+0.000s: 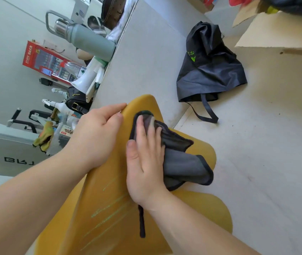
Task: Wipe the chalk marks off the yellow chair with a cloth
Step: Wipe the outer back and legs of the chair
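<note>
The yellow chair (109, 227) fills the lower middle of the head view, its backrest rising toward me. Pale green chalk marks (107, 216) streak the backrest below my hands. My left hand (98, 133) grips the chair's top left edge, fingers curled over it. My right hand (144, 162) lies flat on a dark grey cloth (183, 162), pressing it against the upper backrest. The cloth bunches out to the right of the hand, and a black loop from it hangs down under my wrist.
A black bag (209, 65) with a strap lies on the pale floor to the upper right. A cardboard box (282, 30) stands at the far right. On the left, a cluttered table edge holds a grey-green flask (89, 38), a white megaphone (87, 78) and gloves (44, 138).
</note>
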Available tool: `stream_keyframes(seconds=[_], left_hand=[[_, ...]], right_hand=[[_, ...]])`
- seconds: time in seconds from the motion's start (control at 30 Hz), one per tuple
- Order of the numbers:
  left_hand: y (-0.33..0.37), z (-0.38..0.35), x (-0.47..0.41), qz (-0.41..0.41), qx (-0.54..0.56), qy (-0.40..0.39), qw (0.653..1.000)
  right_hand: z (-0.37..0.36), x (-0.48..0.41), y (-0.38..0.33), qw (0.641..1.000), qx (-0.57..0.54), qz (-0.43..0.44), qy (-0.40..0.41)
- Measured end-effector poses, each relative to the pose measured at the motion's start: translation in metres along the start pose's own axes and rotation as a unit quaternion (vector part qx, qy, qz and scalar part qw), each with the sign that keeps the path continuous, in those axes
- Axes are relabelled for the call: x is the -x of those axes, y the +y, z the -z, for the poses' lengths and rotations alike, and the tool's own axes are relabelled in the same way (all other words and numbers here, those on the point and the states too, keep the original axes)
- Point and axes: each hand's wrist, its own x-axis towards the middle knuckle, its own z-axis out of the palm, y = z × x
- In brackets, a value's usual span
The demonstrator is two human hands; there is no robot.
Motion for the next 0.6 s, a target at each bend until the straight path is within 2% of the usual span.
stream_keyframes(seconds=[0.07, 0.1, 0.23, 0.3, 0.37, 0.43, 0.5, 0.6], left_hand=[[0.002, 0.0, -0.002, 0.003, 0.006, 0.002, 1.0], [0.005, 0.0, -0.004, 0.006, 0.006, 0.005, 1.0], [0.021, -0.002, -0.029, 0.018, 0.012, 0.015, 1.0], [0.029, -0.001, -0.049, 0.008, -0.007, 0.015, 1.0], [0.032, -0.001, -0.066, -0.005, -0.052, -0.003, 0.999], [0.027, -0.001, -0.08, 0.003, -0.08, -0.013, 0.997], [0.026, 0.0, -0.087, -0.004, -0.093, 0.0, 0.996], [0.027, 0.001, -0.076, 0.039, 0.014, 0.011, 0.999]], right_hand=[[0.009, -0.023, 0.02, 1.0, -0.013, 0.008, -0.008], [0.015, -0.035, 0.035, 0.999, -0.035, -0.017, -0.006], [0.027, -0.035, 0.083, 0.962, -0.138, -0.234, -0.026], [0.023, -0.018, 0.086, 0.948, -0.159, -0.274, -0.037], [0.02, -0.011, 0.072, 0.955, -0.166, -0.244, -0.022], [0.017, -0.01, 0.042, 0.986, -0.081, -0.147, -0.027], [0.011, -0.011, 0.012, 0.998, -0.012, -0.054, -0.039], [0.003, -0.009, -0.017, 0.998, -0.008, 0.032, -0.046]])
